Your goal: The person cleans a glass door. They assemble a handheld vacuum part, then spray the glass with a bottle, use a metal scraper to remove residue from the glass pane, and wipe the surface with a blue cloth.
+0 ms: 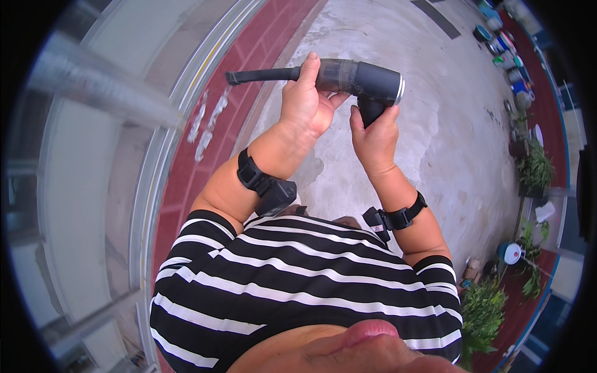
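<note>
A black handheld vacuum cleaner [378, 80] is held up in front of me, its body nearly level. My left hand [305, 100] supports it around the smoky clear dust cup [333, 74], with the thumb over the near side and the fingers underneath. From the cup's left end a narrow black nozzle [266, 74] with a brush-like tip points toward the window side. My right hand [378, 140] is wrapped around the black handle [371, 112] below the motor end, which has a silver rim. Part of the handle is hidden in my palm.
A window frame with metal tracks [144, 205] and a red tiled strip [186, 186] run along the left, crossed by a blurred pale pole [107, 84]. Grey concrete floor [447, 116] lies below. Buckets [501, 44] and potted plants [536, 165] line the right side.
</note>
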### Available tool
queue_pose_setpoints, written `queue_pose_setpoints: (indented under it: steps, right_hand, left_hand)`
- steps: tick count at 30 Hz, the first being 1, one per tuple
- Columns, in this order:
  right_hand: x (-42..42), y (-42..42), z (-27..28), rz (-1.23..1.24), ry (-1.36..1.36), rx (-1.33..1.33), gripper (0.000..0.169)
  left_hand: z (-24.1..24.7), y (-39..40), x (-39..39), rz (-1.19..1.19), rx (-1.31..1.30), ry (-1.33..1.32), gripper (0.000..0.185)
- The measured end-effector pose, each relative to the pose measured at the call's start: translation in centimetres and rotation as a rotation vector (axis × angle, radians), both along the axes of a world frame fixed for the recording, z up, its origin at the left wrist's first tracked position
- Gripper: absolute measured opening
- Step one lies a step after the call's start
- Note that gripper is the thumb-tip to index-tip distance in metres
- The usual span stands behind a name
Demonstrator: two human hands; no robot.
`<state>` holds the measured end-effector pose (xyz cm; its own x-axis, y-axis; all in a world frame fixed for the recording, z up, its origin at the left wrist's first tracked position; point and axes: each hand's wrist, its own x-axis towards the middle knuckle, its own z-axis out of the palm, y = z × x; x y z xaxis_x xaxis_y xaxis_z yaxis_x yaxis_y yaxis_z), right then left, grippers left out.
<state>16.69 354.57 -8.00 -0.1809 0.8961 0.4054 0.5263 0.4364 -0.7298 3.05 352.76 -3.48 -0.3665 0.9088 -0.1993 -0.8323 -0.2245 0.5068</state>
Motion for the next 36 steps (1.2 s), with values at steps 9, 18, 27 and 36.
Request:
queue_pose_setpoints:
  steps: [9,18,27,36]
  right_hand:
    - [2.3,19.2,-1.0,0.028,0.005,0.004,0.053]
    - [5.4,41.0,-1.1,0.019,0.031,0.037,0.052]
    - [6.5,60.0,-4.4,-0.006,0.054,-0.051,0.051]
    - [7.1,80.4,-3.5,-0.064,0.210,-0.379,0.039]
  left_hand:
    - [-0.8,19.6,1.8,-0.037,-0.019,0.126,0.024]
    - [-2.7,40.8,5.0,-0.108,0.212,0.184,0.017]
    - [-5.3,61.0,6.2,-0.140,0.056,0.207,0.015]
    - [-7.3,84.4,6.4,-0.272,0.056,0.270,0.015]
